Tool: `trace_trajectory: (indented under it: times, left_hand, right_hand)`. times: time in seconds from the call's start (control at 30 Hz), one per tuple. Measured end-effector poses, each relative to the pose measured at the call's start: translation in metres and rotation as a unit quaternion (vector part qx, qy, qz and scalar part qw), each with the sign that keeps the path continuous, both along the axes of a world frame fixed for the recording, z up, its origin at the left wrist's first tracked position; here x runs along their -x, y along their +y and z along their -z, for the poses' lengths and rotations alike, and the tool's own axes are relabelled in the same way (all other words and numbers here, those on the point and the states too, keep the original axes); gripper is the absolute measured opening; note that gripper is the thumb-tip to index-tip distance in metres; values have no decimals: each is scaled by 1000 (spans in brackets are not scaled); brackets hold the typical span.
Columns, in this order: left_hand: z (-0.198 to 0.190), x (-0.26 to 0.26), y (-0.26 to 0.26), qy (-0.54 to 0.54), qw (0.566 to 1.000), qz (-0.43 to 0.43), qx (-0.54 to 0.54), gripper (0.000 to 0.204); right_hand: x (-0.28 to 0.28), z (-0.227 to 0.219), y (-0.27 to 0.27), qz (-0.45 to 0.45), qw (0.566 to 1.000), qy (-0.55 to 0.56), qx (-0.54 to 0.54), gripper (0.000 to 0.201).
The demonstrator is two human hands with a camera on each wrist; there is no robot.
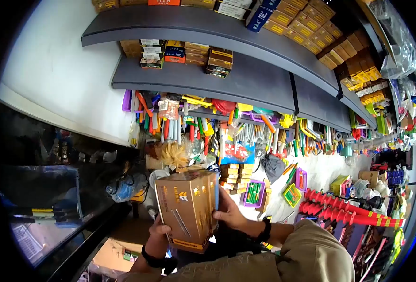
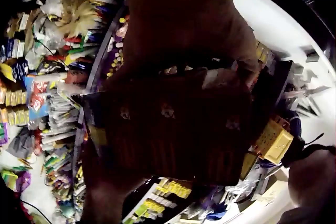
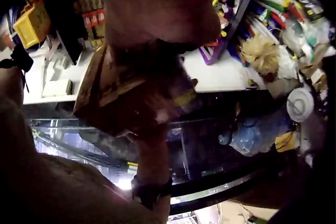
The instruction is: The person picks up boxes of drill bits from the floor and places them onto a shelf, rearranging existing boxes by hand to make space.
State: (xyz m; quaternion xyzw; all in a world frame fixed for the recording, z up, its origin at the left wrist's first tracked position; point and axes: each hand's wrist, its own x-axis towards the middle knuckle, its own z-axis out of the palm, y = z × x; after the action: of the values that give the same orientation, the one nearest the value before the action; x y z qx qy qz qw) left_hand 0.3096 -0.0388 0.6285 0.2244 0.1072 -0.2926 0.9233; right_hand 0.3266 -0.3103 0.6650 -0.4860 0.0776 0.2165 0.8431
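Observation:
Between both hands, in front of the body, is a block of brown cardboard boxes with orange print and small logos, standing side by side. My left hand grips its lower left side, with the thumb against the front face. On the right, my right hand holds the block with the thumb on its near edge and the fingers behind. The left wrist view shows the boxes dark, with several printed faces in a row. In the right wrist view the boxes appear tilted, and shadow hides most of the fingers.
Grey shelves ahead carry more small boxes. Below them hang many coloured tools. Beyond the hands sit stacked small boxes and a purple basket. Red spiral augers lie right; a dark glass counter stands left.

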Motion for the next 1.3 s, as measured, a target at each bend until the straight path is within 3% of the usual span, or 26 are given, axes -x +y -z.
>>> trace_trajectory:
  times: [0.03, 0.13, 0.23, 0.27, 0.33, 0.4, 0.43, 0.5, 0.53, 0.57, 0.67, 0.8, 0.87, 0.93, 0.97, 1.07, 1.1, 1.17, 1.27, 1.3]
  left_hand:
    - [18, 3, -7, -13, 995, -17, 93, 91]
    - [-15, -19, -33, -4, 983, -51, 178, 85]
    - [-32, -30, -44, 20, 996, -62, 55, 83]
    - [-31, -29, -46, 22, 996, -67, 53, 83]
    - [-29, -24, -47, -5, 980, -118, 162, 82]
    - [-35, -13, -40, -9, 979, -157, 127, 86]
    - [-37, -8, -33, -5, 980, -165, 115, 87]
    - [-44, 5, -17, -2, 977, -190, 99, 87]
    - [-47, 8, -8, -5, 974, -203, 97, 87]
    - [-51, 15, -1, -7, 972, -216, 92, 87]
    - [-63, 29, 21, -19, 967, -243, 76, 87]
    - [-79, 52, 40, -33, 961, -269, 56, 88]
    - [-85, 59, 43, -37, 959, -278, 48, 88]
    - [-90, 66, 44, -36, 957, -285, 41, 88]
    - [-92, 69, 42, -40, 956, -288, 40, 88]
    - [-98, 75, 38, -48, 959, -273, 51, 88]
    - [-98, 81, 41, -20, 959, -279, 32, 90]
    - [-103, 82, 35, -5, 958, -283, 46, 88]
    - [-103, 89, 29, -25, 956, -292, 26, 84]
    - [-100, 90, 26, -46, 954, -294, 15, 81]
  right_hand:
    - [-2, -2, -12, -62, 997, -37, 41, 103]
    - [-4, -23, -15, -24, 995, 77, -58, 92]
    - [-20, -25, -29, -72, 995, 71, 6, 90]
    - [-23, -28, -32, -77, 994, 73, 4, 90]
    - [-27, -35, -37, -65, 990, 125, 11, 90]
    - [-43, -45, -40, -18, 983, 182, 10, 91]
    - [-50, -27, -51, -3, 982, 189, 0, 89]
    - [-96, -52, -52, 35, 972, 228, 45, 77]
    - [-114, -30, -61, 61, 982, 180, 19, 71]
    - [-139, -27, -70, 44, 986, 156, 42, 63]
    - [-209, -29, -83, 107, 992, 69, 1, 60]
    - [-278, -7, -124, 156, 985, 37, 66, 44]
    - [-314, 16, -148, 162, 982, 20, 97, 48]
    - [-340, 24, -151, 235, 950, 6, 205, 51]
    - [-363, 49, -166, 230, 939, 8, 255, 64]
    - [-384, 33, -155, 221, 838, -46, 496, 58]
    - [-399, 46, -156, 217, 841, -51, 493, 58]
    - [-446, 86, -165, 222, 689, -175, 667, 53]
    - [-498, 101, -169, 148, 698, -159, 682, 66]
    - [-503, 109, -163, 216, 683, -166, 678, 71]
